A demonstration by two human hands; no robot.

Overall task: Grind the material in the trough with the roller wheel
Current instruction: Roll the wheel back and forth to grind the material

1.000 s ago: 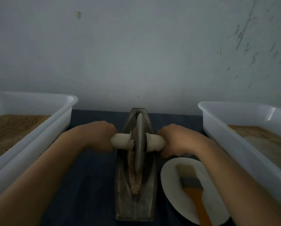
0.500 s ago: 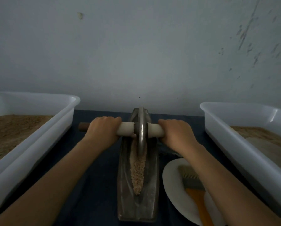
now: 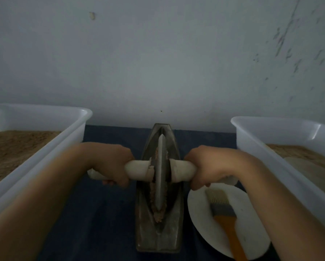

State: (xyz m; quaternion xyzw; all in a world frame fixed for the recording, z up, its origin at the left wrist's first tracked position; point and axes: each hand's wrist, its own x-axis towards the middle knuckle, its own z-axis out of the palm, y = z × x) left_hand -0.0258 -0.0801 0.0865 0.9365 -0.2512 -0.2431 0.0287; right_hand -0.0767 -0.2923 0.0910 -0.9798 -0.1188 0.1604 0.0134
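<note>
A grey metal boat-shaped trough [image 3: 159, 236] lies lengthwise on the dark blue table in front of me. A thin metal roller wheel [image 3: 161, 174] stands upright in its groove, about mid-length. Pale brown coarse material [image 3: 158, 216] lines the groove on both sides of the wheel and ends near the trough's near part. A white-wrapped axle handle [image 3: 139, 170] runs through the wheel. My left hand [image 3: 110, 162] grips the left end of the axle. My right hand [image 3: 208, 164] grips the right end.
A white plastic tub [image 3: 45, 147] holding brown powder stands at the left. A second white tub [image 3: 256, 140] with brown material stands at the right. A white plate [image 3: 201, 219] with an orange-handled brush [image 3: 224, 215] lies right of the trough. A grey wall stands close behind.
The wheel rolled to the far end of the trough, then came back toward me to mid-trough. Both hands kept their hold on the axle.
</note>
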